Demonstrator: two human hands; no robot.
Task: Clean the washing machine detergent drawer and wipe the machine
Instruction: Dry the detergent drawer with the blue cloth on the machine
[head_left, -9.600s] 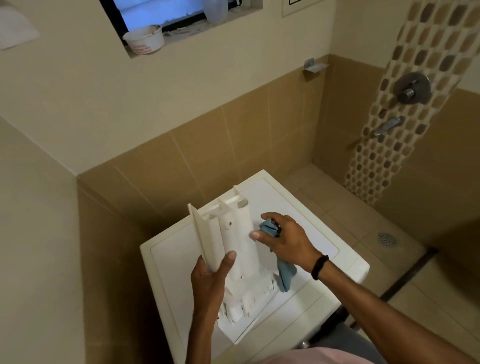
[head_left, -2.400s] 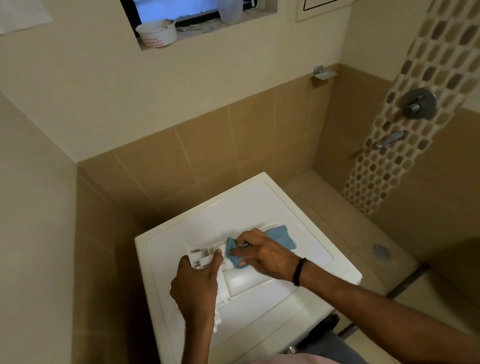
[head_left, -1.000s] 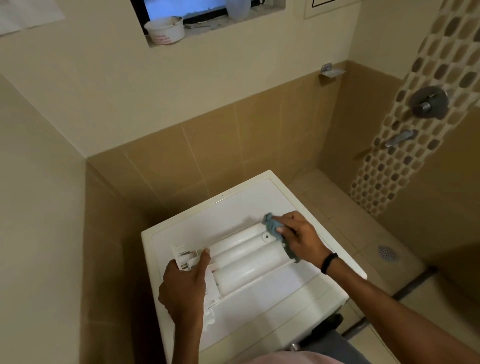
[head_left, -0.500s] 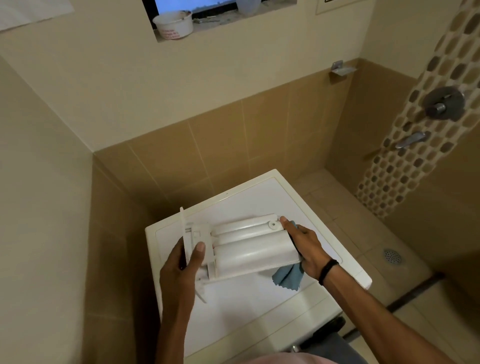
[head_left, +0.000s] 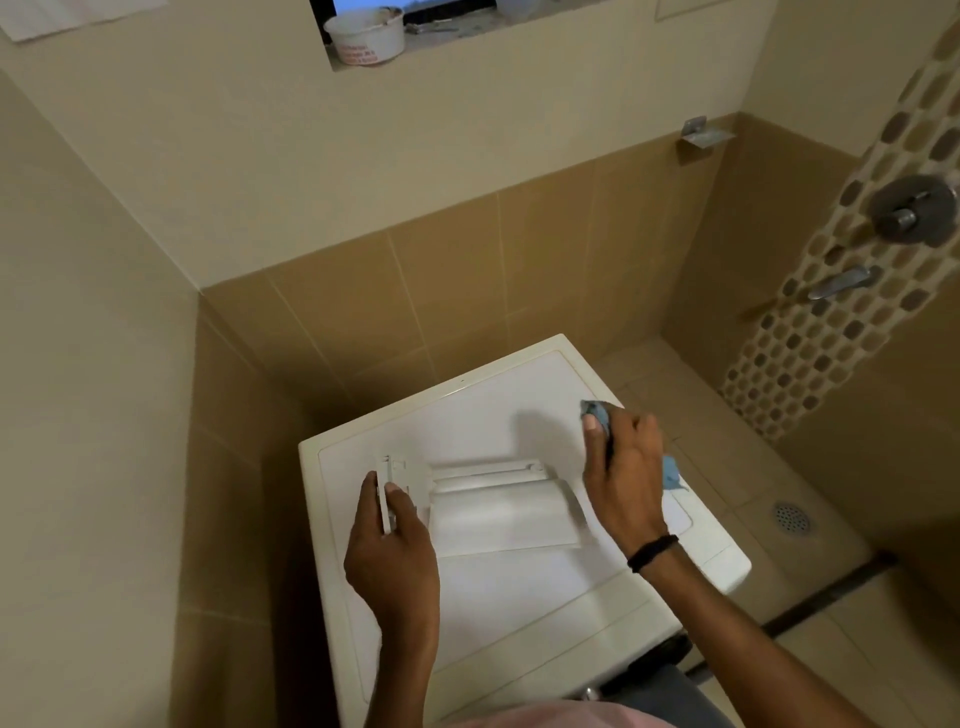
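Note:
The white detergent drawer (head_left: 498, 512) lies on its side across the top of the white washing machine (head_left: 467, 421). My left hand (head_left: 392, 551) grips the drawer's front panel at its left end, thumb on one side and fingers on the other. My right hand (head_left: 621, 473) is just off the drawer's right end, over the machine's top. It holds a blue cloth (head_left: 597, 413) bunched under the fingers, with one corner sticking out past the fingertips and another hanging below the palm.
The machine stands in a tiled corner, with walls close behind and to the left. A white tub (head_left: 366, 36) sits on the window ledge above. Shower fittings (head_left: 911, 210) are on the right wall, and a floor drain (head_left: 790, 517) lies to the right.
The drawer has come down from a raised tilt to lie on the machine's top. My right hand has left the drawer's end and moved up and right with the cloth.

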